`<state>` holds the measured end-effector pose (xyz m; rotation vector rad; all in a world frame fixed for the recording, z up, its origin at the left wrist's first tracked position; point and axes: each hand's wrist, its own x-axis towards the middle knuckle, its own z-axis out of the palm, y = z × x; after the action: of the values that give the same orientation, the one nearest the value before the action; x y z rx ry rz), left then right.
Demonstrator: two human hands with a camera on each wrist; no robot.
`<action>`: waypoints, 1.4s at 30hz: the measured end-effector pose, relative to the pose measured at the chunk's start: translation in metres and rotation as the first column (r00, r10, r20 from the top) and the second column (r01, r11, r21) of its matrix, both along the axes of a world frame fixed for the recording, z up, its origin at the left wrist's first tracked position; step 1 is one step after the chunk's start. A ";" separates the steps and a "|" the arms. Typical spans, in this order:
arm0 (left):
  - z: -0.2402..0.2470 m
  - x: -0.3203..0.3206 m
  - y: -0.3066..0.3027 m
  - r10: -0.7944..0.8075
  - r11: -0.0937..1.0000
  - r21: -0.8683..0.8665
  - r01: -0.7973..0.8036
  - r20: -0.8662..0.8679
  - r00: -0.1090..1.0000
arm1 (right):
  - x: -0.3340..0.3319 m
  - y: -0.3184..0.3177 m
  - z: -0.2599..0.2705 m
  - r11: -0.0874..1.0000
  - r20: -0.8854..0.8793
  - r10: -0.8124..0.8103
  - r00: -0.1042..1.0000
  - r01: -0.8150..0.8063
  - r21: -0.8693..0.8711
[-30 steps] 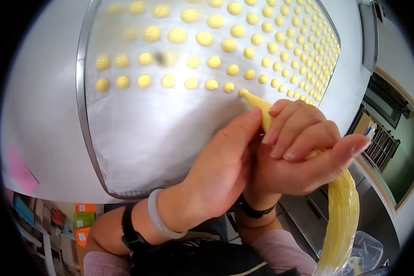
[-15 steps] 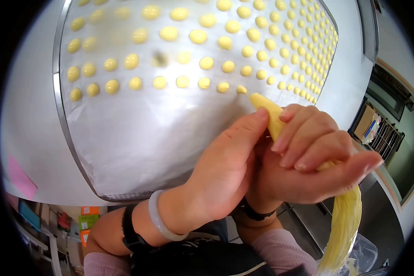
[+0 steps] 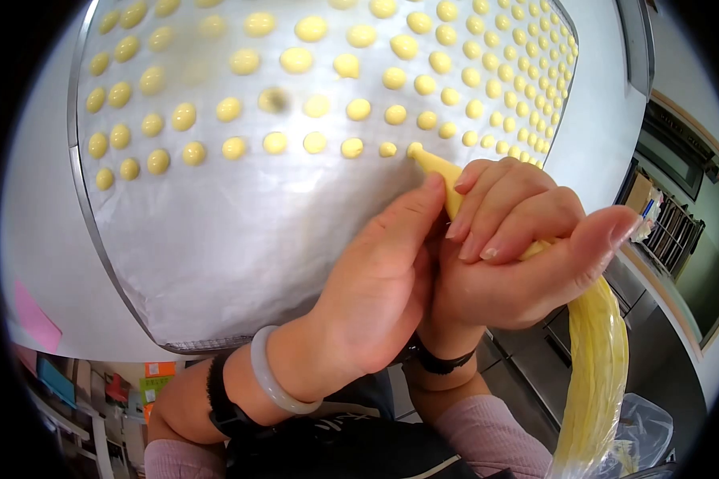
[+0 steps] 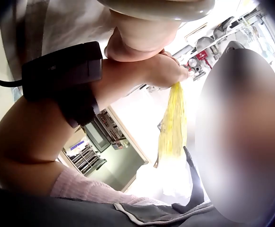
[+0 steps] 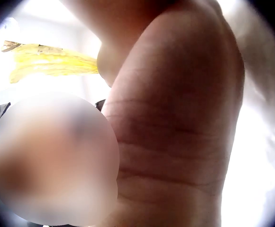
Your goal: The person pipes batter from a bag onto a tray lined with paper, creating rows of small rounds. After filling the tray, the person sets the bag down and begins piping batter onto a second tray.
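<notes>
My right hand wraps its fingers round a piping bag of yellow filling, its thumb sticking out to the right. The bag's tail hangs to the lower right. Its narrow tip points up-left, at a small yellow mound on the sheet. My left hand lies beneath, its thumb touching the bag near the tip; its other fingers are hidden behind the right hand. Yellow mounds stand in rows on the lined tray. In the left wrist view the bag hangs from the right hand.
The tray lies on a white table, with a pink paper at the table's left. A clear plastic bag is at the lower right. Boxes stand below the table's edge, and a rack stands to the right.
Half a second ago the bag's tip was lifted beside a finished mound; now it is down at another small mound, further along the front row. The tray has shifted left in view.
</notes>
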<state>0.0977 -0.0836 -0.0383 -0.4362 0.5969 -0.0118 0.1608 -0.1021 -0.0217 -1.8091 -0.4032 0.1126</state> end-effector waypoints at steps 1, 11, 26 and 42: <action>-0.001 0.000 -0.001 0.007 1.000 -0.006 -0.007 0.002 1.000 | 0.000 -0.001 -0.001 1.000 -0.001 -0.001 1.000 0.001 0.000; 0.005 -0.007 0.011 0.095 0.995 -0.035 -0.093 0.066 0.993 | 0.006 -0.017 0.002 0.880 -0.041 0.415 0.909 -0.391 0.269; 0.002 0.013 -0.013 0.021 0.999 -0.045 -0.020 0.027 0.999 | 0.020 -0.028 0.010 0.968 -0.120 0.220 0.968 -0.202 0.146; 0.006 0.024 -0.023 -0.038 0.998 -0.053 0.035 -0.057 0.998 | 0.021 -0.023 0.001 0.993 -0.008 -0.115 0.993 0.115 0.002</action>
<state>0.1221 -0.1066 -0.0325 -0.4769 0.6631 -0.0499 0.1818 -0.1255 -0.0205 -1.8248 -0.2931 0.0392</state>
